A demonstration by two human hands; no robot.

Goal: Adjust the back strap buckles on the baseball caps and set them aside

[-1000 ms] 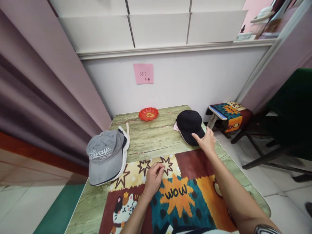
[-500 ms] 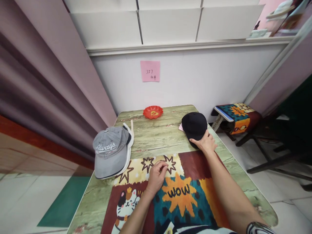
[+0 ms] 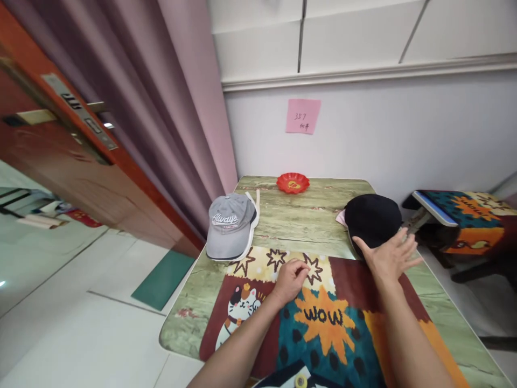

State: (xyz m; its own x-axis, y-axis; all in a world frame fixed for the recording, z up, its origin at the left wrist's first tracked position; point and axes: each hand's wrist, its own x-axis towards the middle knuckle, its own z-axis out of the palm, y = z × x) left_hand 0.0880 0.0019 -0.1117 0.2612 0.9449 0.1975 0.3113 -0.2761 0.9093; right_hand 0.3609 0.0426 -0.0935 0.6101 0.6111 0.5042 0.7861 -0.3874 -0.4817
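A black cap [image 3: 374, 218] sits at the right of the table, with a bit of pink showing under its left side. My right hand [image 3: 390, 258] is at the cap's near edge, fingers spread wide, holding nothing; whether the thumb touches the cap I cannot tell. My left hand [image 3: 291, 279] rests over the patterned mat [image 3: 270, 318], its fingers curled together with nothing visible in them. On the left side of the table a grey cap [image 3: 230, 223] lettered "Always" lies on top of a white one, whose straps stick up behind.
A red scalloped dish [image 3: 293, 183] stands at the table's [image 3: 299, 213] far edge. Behind it a pink note [image 3: 302, 116] is stuck to the wall. To the left are a curtain [image 3: 189, 108] and a wooden door [image 3: 100, 161]; a cloth-covered stool [image 3: 472, 215] stands at the right.
My right hand has loosened from the black cap and spread its fingers. The view has turned left, bringing the door into sight. My left hand stays curled over the mat.
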